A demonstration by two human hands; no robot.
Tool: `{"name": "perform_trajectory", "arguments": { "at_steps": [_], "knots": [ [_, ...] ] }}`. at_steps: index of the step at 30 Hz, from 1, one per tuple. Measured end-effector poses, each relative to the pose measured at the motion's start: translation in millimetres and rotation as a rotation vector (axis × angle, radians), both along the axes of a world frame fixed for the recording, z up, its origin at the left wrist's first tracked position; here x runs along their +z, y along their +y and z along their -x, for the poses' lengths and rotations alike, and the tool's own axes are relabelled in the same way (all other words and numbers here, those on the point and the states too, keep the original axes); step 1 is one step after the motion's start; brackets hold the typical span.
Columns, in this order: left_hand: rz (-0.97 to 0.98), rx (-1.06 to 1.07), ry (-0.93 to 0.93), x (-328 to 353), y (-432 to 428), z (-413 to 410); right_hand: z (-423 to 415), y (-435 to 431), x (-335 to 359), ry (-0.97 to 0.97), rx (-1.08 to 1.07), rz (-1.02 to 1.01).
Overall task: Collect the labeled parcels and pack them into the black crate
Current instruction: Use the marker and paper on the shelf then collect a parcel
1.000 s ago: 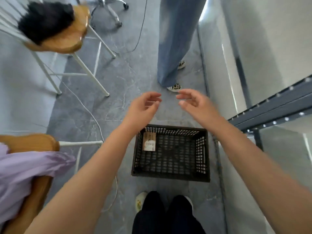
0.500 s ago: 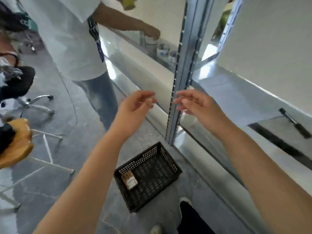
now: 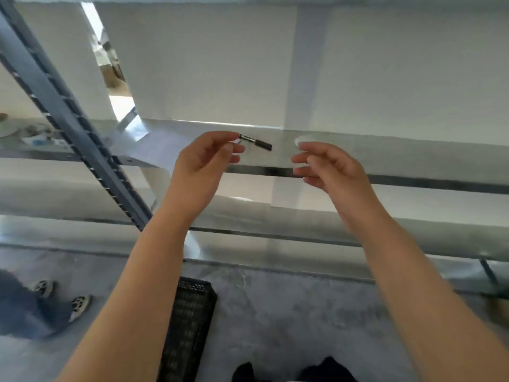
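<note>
Black crate (image 3: 190, 326), mesh-walled, stands on the floor below the shelf (image 3: 358, 150). Left hand (image 3: 202, 164) and right hand (image 3: 327, 168) are raised before the shelf, loosely open, holding nothing.

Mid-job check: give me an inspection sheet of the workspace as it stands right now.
Surface: shelf, bare apart from clutter.
Job's things: black crate on floor, partly behind left arm; no parcels seen.
Clutter: dark pen-like object and pale round object on shelf.
Grippers: left hand and right hand raised, open, holding nothing.
Cables: nothing seen.
Surroundings: rack upright; another person's legs at left.
</note>
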State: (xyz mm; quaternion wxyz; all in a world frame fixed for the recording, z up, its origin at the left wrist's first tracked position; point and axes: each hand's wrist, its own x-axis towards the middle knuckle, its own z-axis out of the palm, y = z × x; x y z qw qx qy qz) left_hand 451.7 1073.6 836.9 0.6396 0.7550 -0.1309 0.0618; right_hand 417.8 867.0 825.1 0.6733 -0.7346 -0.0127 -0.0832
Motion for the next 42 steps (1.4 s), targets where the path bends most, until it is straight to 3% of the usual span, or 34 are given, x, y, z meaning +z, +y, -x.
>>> {"name": "perform_trajectory", "arguments": {
  "at_steps": [10,21,25,26,31,34,42],
  "knots": [
    [0.035,-0.308,0.050,-16,-240,31,91,-208,-6,0.038,-0.314,0.024],
    [0.007,-0.729,0.132,-49,-495,76,199,-415,-27,0.112,-0.731,-0.096],
    [-0.102,-1.007,0.160,-60,-602,65,225,-476,-44,0.113,-1.083,-0.148],
    [-0.136,-1.096,0.155,-60,-629,61,230,-489,-48,0.093,-1.191,-0.177],
    [-0.089,-1.162,0.135,-69,-649,60,241,-507,-53,0.076,-1.238,-0.200],
    [-0.165,-1.348,0.191,-76,-709,60,251,-534,-62,0.103,-1.444,-0.190],
    [-0.232,-1.679,0.233,-102,-810,142,336,-557,-88,0.151,-1.792,-0.284]
  ]
}}
